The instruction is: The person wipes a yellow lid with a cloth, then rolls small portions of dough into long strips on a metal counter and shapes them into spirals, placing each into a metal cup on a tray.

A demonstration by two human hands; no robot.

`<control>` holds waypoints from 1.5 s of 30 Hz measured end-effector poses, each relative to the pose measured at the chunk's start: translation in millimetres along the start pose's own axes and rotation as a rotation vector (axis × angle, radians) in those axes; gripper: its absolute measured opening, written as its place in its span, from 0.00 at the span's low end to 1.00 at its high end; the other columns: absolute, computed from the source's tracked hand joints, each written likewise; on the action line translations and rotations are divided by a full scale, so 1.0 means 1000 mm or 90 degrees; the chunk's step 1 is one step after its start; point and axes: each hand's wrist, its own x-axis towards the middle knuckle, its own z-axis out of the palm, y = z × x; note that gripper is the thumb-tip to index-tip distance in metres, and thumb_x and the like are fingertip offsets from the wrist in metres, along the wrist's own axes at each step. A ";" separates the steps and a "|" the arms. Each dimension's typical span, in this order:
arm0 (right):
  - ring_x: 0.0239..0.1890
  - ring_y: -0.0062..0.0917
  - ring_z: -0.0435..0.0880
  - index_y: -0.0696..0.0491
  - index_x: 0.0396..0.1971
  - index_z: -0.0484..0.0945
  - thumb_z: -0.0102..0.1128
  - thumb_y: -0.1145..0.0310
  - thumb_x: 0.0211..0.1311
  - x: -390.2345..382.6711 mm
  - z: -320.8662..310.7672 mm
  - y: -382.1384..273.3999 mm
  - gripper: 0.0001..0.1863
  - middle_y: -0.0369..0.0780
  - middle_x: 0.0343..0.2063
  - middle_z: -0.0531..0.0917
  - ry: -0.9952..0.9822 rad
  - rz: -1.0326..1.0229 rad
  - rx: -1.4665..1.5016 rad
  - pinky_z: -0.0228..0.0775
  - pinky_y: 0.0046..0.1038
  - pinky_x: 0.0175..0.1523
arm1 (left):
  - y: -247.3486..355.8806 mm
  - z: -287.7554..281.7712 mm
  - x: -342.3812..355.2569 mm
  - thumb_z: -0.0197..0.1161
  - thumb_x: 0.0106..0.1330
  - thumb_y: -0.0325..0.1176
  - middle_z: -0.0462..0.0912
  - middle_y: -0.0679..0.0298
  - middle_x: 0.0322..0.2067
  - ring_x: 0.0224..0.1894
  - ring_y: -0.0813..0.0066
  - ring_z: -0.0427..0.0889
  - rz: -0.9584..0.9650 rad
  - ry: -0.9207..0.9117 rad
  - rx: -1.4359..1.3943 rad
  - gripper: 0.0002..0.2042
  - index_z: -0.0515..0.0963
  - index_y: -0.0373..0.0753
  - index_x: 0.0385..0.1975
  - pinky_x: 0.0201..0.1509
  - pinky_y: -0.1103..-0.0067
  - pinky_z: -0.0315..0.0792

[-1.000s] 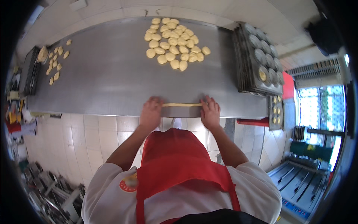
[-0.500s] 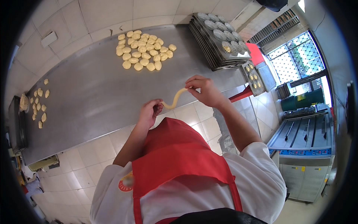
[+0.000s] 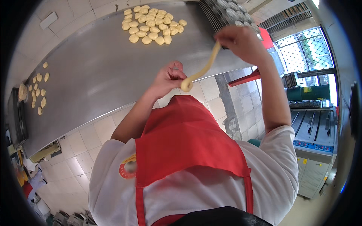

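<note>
Here's the left hand [image 3: 169, 79], thumb and fingers pinched on the lower, curled end of a pale dough strip [image 3: 205, 69]! Up at two o'clock from it, the right hand [image 3: 239, 41], a touch blurred, grips the other end, so the strip slants in the air between the two, by the steel table's [image 3: 102, 71] front edge. Red apron [image 3: 192, 135] at five o'clock from the left hand. Dough balls [image 3: 152, 24] crowd between eleven and twelve, smaller dough pieces [image 3: 37, 89] lie out at nine, and fluted tins [image 3: 235, 13] sit at twelve from the right hand.
</note>
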 end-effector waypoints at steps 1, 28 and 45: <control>0.38 0.27 0.92 0.56 0.44 0.89 0.67 0.78 0.66 -0.010 0.003 0.007 0.09 0.42 0.37 0.91 -0.127 0.003 -0.036 0.83 0.31 0.45 | 0.000 0.001 0.001 0.69 0.68 0.18 0.87 0.68 0.39 0.41 0.84 0.84 0.026 -0.001 -0.094 0.12 0.73 0.42 0.40 0.39 0.81 0.75; 0.47 0.23 0.89 0.60 0.62 0.81 0.73 0.65 0.71 0.023 0.115 0.084 0.24 0.42 0.49 0.89 0.077 0.331 0.867 0.87 0.28 0.50 | 0.055 0.004 0.171 0.67 0.78 0.38 0.86 0.58 0.53 0.54 0.72 0.86 -0.132 0.261 0.034 0.19 0.80 0.31 0.60 0.61 0.75 0.82; 0.47 0.37 0.90 0.48 0.59 0.86 0.69 0.62 0.68 0.170 0.068 0.454 0.20 0.47 0.45 0.90 -0.006 0.300 -0.100 0.82 0.39 0.52 | -0.012 -0.161 0.185 0.72 0.58 0.26 0.79 0.56 0.52 0.59 0.56 0.78 -0.086 0.076 1.221 0.24 0.77 0.41 0.56 0.57 0.61 0.78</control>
